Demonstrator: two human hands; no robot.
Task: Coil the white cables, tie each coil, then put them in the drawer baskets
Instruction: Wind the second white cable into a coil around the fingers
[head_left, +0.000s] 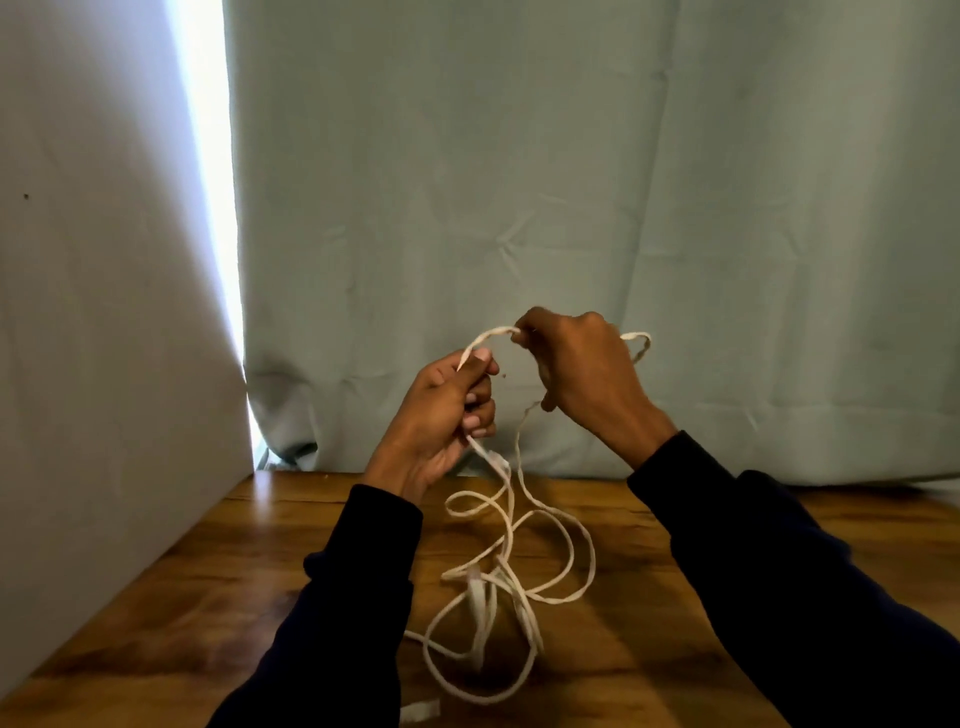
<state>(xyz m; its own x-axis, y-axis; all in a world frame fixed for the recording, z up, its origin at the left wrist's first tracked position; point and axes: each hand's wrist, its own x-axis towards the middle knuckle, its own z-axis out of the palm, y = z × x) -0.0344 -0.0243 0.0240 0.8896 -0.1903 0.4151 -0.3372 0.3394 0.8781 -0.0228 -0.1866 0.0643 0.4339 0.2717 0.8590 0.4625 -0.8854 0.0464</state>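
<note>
- A short white strip (420, 710) lies at the near edge of the wooden worktop (218, 597), partly cut off by the frame; what it is cannot be told.
- Just beyond it, towards the middle of the worktop, the slack of the white cable (519, 577) sprawls in loose, overlapping loops, not yet a coil. It likely lies there so it can feed upward freely as the hands gather it.
- From that heap two strands rise off the surface to the hands, which are held above the far half of the worktop.
- The left hand (447, 410), in a dark sleeve, has its palm turned towards the wearer and its fingers curled round the cable, thumb pressing the strand on top; the cable leaves below its little finger.
- The right hand (582, 369), raised a little higher and farther, shows its back to the camera and pinches the cable, a short arch of cable spanning between the two hands. A small loop pokes out beyond its knuckles.
- This looks like the start of winding, an early stage of the task.
- Behind the far edge hangs a pale green curtain (623, 182); no drawer baskets are in view.
</note>
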